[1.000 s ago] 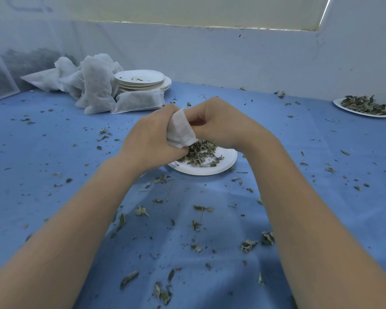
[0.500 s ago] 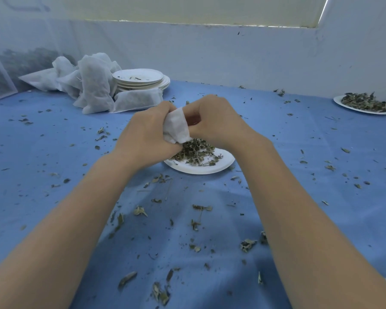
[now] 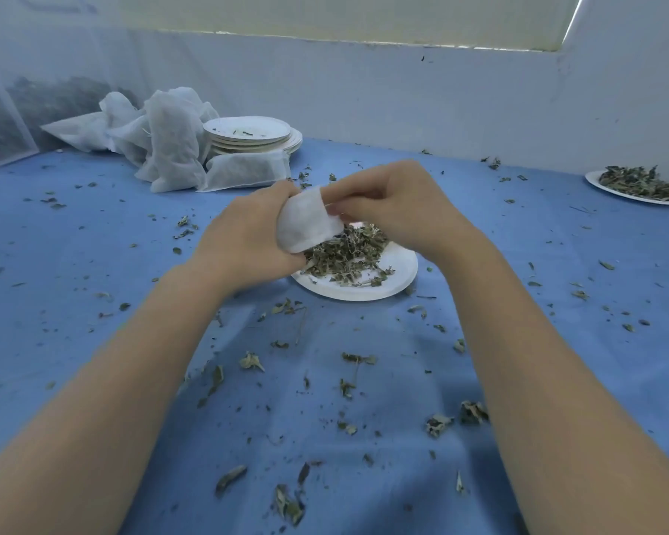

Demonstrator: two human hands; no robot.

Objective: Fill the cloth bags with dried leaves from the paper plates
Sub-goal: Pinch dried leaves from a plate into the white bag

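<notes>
Hands (left (image 3: 244,241), right (image 3: 398,208)) grip cloth bag (image 3: 306,222), seemingly above plate (image 3: 364,293).

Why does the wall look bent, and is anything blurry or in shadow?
Head view: the wide lens bows the wall's top edge; soft, even light with no glare; faint shadows lie on the blue cloth under the arms; the hands and small bag look sharp, while the far-left corner is hazy.

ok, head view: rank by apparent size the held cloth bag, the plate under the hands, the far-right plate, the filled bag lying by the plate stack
1. plate under the hands
2. far-right plate, cut off at the edge and farther away, and filled bag by the stack: look alike
3. held cloth bag, partly covered by the hands
</notes>
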